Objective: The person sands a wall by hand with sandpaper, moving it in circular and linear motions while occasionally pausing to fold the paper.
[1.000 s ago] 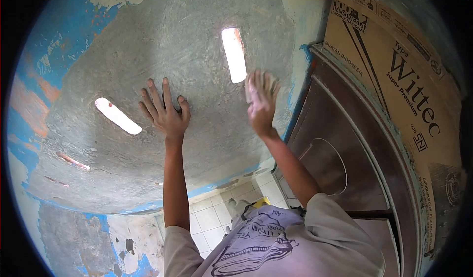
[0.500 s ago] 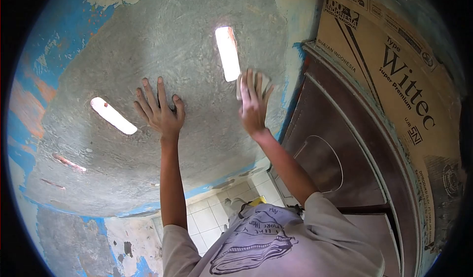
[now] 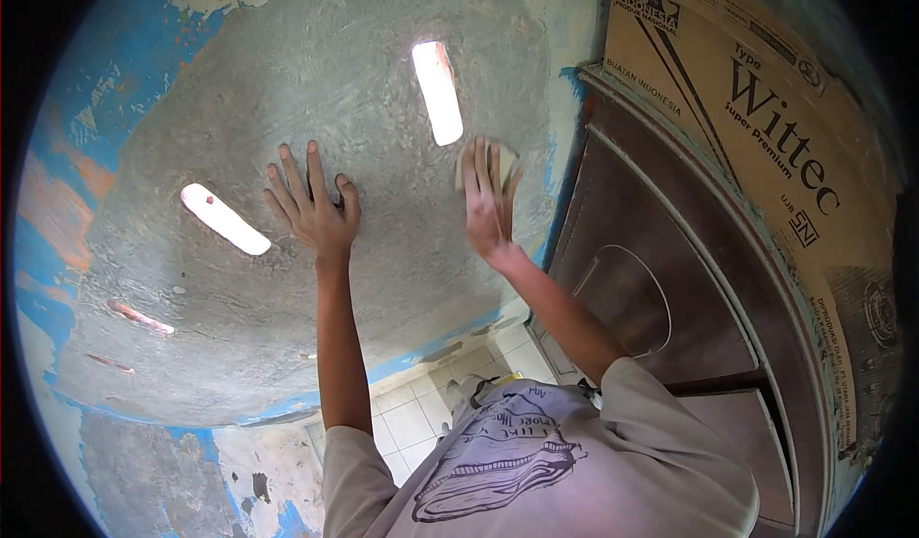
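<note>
My left hand (image 3: 316, 217) lies flat against a grey cement wall (image 3: 335, 78), fingers spread, with nothing in it. To its right, my right hand (image 3: 488, 214) presses a pale, flat, yellowish pad (image 3: 508, 163) to the same wall. Its fingers lie over the pad and are slightly smeared by motion; I cannot make out the pad's exact kind. Just above and left of the right fingers is a bright slot (image 3: 437, 93) through the wall. Another bright slot (image 3: 225, 219) opens to the left of my left hand.
On the right stands a dark brown door (image 3: 622, 280) in its frame. Cardboard (image 3: 708, 88) printed "Wittec" covers the area above it. Blue paint (image 3: 144, 31) peels around the cement patch. White floor tiles (image 3: 407, 425) show below my arms.
My right hand has turned slightly, so more of the pad shows by its fingers. My left hand stays on the same spot. The whole view has shifted a little.
</note>
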{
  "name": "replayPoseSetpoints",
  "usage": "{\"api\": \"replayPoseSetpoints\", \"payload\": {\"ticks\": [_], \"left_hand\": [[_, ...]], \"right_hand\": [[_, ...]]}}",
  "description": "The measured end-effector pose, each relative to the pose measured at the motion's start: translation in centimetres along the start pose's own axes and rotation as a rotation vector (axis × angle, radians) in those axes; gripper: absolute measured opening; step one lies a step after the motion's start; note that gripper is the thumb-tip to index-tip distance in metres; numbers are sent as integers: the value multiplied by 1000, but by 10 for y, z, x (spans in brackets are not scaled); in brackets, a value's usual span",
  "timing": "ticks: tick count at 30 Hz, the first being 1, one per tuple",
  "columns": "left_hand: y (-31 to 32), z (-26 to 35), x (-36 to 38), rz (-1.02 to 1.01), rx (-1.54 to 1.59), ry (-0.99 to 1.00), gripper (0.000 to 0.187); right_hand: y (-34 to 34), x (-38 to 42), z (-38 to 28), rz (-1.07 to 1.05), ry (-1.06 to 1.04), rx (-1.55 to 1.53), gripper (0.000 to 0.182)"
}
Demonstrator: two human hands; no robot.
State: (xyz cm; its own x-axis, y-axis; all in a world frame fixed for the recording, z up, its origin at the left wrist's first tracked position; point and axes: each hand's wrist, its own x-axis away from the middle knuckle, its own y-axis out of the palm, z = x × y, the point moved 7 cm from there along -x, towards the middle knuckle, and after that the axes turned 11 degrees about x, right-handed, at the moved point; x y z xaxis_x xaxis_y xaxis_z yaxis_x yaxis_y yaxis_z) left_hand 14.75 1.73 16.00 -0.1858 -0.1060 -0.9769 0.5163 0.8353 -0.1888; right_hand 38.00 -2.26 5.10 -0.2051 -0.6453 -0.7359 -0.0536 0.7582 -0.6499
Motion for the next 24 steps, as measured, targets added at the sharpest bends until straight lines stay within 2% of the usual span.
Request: {"api": "replayPoseSetpoints", "payload": {"ticks": [1, 4, 7, 11, 14, 17, 21, 24], "left_hand": [[0, 1, -1, 12, 1, 6, 56], [0, 1, -1, 1, 9, 4, 55], [-1, 2, -2, 1, 12, 7, 55], [-2, 1, -1, 15, -7, 16, 55], [-1, 3, -1, 15, -4, 7, 55], [-2, 2, 1, 10, -6, 2, 55], [0, 2, 1, 25, -28, 2, 55], [1, 1, 0, 25, -23, 0, 55]], "right_hand": [[4, 7, 0, -41, 4, 0, 82], [-17, -25, 1, 91, -11, -12, 82], [-36, -43, 0, 106, 0, -18, 78], [23, 23, 4, -76, -14, -2, 76], [-19, -23, 0, 98, -3, -48, 78], [-30, -39, 0, 89, 3, -63, 78], [9, 22, 1, -103, -31, -50, 82], [-13, -16, 3, 69, -30, -25, 85]]}}
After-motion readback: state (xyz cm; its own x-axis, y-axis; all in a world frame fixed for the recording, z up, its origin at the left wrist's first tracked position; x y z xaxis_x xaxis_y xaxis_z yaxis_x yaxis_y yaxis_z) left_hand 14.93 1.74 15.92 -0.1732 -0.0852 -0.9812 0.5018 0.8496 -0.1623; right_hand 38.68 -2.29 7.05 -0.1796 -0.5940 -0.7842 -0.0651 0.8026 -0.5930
